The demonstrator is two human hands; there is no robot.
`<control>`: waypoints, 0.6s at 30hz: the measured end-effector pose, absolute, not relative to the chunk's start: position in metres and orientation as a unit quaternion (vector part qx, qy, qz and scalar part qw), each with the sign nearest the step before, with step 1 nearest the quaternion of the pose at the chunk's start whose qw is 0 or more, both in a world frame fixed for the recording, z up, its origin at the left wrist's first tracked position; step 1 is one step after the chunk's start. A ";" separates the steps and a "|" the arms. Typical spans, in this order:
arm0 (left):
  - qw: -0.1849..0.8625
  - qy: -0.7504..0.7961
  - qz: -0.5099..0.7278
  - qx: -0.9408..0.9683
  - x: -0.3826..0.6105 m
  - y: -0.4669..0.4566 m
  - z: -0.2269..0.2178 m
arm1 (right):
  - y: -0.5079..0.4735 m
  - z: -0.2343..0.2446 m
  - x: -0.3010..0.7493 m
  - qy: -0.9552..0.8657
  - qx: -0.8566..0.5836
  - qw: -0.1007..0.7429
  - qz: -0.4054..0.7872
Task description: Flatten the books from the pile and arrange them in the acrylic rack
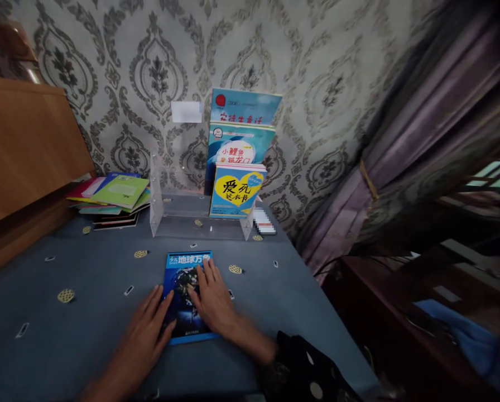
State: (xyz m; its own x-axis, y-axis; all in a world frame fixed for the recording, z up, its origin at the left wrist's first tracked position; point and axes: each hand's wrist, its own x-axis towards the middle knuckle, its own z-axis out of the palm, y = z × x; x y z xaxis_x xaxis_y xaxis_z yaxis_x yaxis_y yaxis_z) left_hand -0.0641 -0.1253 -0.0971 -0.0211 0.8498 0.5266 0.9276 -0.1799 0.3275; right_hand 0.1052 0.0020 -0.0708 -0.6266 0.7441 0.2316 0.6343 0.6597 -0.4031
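Blue book (183,307), clear rack (187,226) holding books (237,190)

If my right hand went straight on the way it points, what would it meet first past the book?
Likely the clear stand, at its low front edge, though depth is uncertain.

Light is dim, with deep shadow at four o'clock. The edges stretch and blur, smearing the curtain (417,128) at two o'clock; near centre, a white object (264,221) is pixelated.
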 end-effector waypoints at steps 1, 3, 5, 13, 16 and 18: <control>0.017 -0.647 -0.350 -0.677 -0.066 -0.117 -0.097 | 0.001 -0.071 0.107 -0.890 -0.385 0.195 0.144; -0.100 -0.660 -0.414 -0.618 -0.069 -0.100 -0.091 | 0.001 -0.072 0.110 -0.888 -0.379 0.214 0.147; -0.228 -0.655 -0.489 -0.529 -0.072 -0.085 -0.081 | 0.002 -0.079 0.113 -0.880 -0.377 0.249 0.149; -0.566 -0.533 -0.587 -0.225 -0.070 -0.053 -0.053 | 0.024 -0.125 0.122 -0.798 -0.401 0.399 0.210; -0.554 -0.519 -0.620 -0.200 -0.067 -0.044 -0.034 | 0.040 -0.110 0.125 -0.750 -0.409 0.437 0.283; -0.532 -0.507 -0.645 -0.211 -0.063 -0.040 -0.018 | 0.044 -0.081 0.128 -0.721 -0.387 0.473 0.327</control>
